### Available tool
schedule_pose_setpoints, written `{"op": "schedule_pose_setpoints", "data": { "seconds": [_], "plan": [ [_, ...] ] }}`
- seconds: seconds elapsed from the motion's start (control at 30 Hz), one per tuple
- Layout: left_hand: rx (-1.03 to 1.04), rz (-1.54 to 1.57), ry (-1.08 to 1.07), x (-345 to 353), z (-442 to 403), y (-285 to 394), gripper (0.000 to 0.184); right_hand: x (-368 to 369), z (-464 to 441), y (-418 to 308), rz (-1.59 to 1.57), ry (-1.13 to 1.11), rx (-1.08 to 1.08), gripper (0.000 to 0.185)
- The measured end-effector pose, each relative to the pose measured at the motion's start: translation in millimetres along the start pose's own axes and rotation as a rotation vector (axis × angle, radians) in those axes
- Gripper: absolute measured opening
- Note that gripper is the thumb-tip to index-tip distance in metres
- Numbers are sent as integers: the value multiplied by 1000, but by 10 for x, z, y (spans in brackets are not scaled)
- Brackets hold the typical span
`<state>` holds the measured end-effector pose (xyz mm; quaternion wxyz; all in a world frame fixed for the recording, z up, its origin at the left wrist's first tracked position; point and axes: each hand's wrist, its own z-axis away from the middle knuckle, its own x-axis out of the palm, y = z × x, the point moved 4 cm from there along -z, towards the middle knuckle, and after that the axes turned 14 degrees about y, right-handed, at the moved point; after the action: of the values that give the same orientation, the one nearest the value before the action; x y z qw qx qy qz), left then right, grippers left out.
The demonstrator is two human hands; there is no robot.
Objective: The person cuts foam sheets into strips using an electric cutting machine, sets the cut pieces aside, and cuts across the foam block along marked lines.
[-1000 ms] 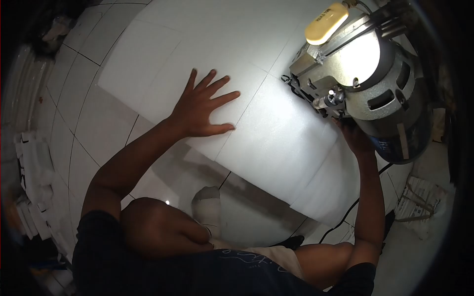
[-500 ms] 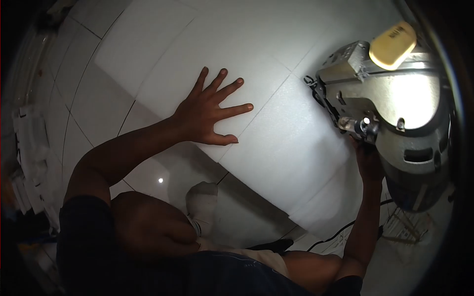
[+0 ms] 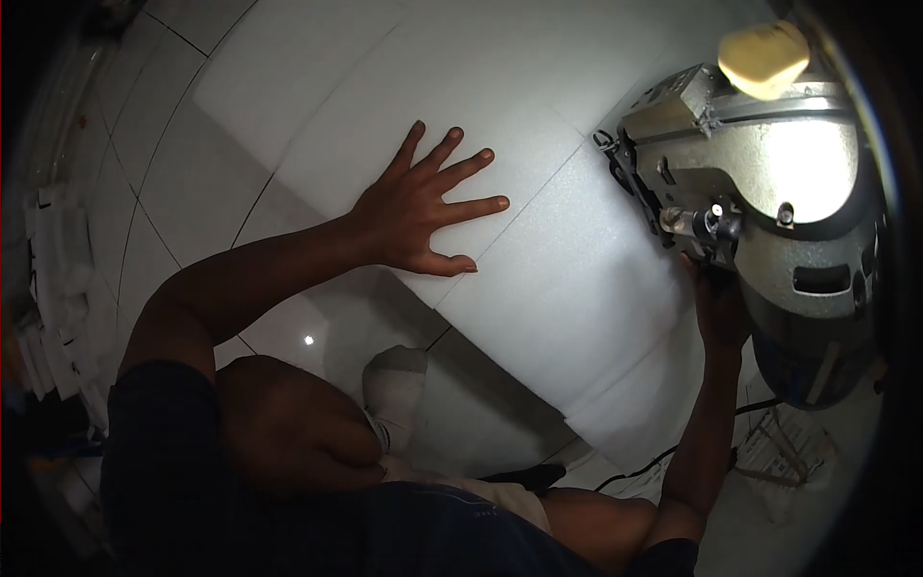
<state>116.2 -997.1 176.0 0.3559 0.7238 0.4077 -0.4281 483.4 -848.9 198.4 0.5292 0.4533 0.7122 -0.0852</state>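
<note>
My left hand (image 3: 423, 207) lies flat on a thin, translucent white sheet (image 3: 519, 308), its fingers and thumb spread wide. The sheet looks like packing foam and covers part of the tiled floor. On the right stands a large grey metal machine (image 3: 692, 159) with a rounded housing and a brightly lit patch; I cannot tell its exact kind. My right hand (image 3: 721, 313) reaches to the machine's near lower side, below a small clear cylinder (image 3: 681, 221). Its fingers are mostly hidden in shadow there, so their grip does not show. A pale yellow rounded piece (image 3: 764, 60) is at the machine's top.
A black cable (image 3: 639, 473) runs along the floor near my right forearm. Beside it is a light-coloured rack-like object (image 3: 784, 452), partly in shadow. White items (image 3: 62, 288) are piled at the left edge. My bent knee (image 3: 298, 413) is close to the sheet's near edge.
The whole view has shifted slightly, with the sheet and left hand a little further right and up. The yellow piece appears higher and at a different angle. Both hands keep their places.
</note>
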Motion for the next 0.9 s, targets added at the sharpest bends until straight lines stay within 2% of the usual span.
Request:
{"op": "schedule_pose_setpoints", "data": {
  "seconds": [0.13, 0.23, 0.33, 0.43, 0.47, 0.53, 0.57, 0.63, 0.83, 0.9],
  "plan": [
    [22, -11, 13, -40, -5, 64, 71, -108, -68, -81, 214, 158, -158, 55],
    [37, -13, 35, -60, -9, 43, 71, -256, -181, -186, 188, 160, -114, 62],
    [48, -22, 62, -93, -14, 39, 70, -370, -251, -318, 476, 220, -362, 65],
    [55, -20, 66, -77, 10, 72, 69, -236, -167, -228, 340, 241, -243, 68],
    [64, -27, 80, -88, 5, 77, 68, -142, -154, -169, 213, 55, -88, 69],
    [70, -22, 79, -72, 13, 81, 67, -83, -163, -125, 81, -117, 74, 70],
    [72, -11, 80, -77, 5, 78, 66, -252, -266, -224, 235, 98, -123, 69],
    [74, -9, 66, -65, 4, 65, 64, -387, -318, -340, 390, 307, -318, 68],
    [110, -42, 68, -95, 0, 100, 63, -493, -368, -409, 402, 392, -378, 65],
    [98, -27, 54, -92, -24, 112, 63, -502, -348, -422, 520, 373, -433, 66]
  ]
}}
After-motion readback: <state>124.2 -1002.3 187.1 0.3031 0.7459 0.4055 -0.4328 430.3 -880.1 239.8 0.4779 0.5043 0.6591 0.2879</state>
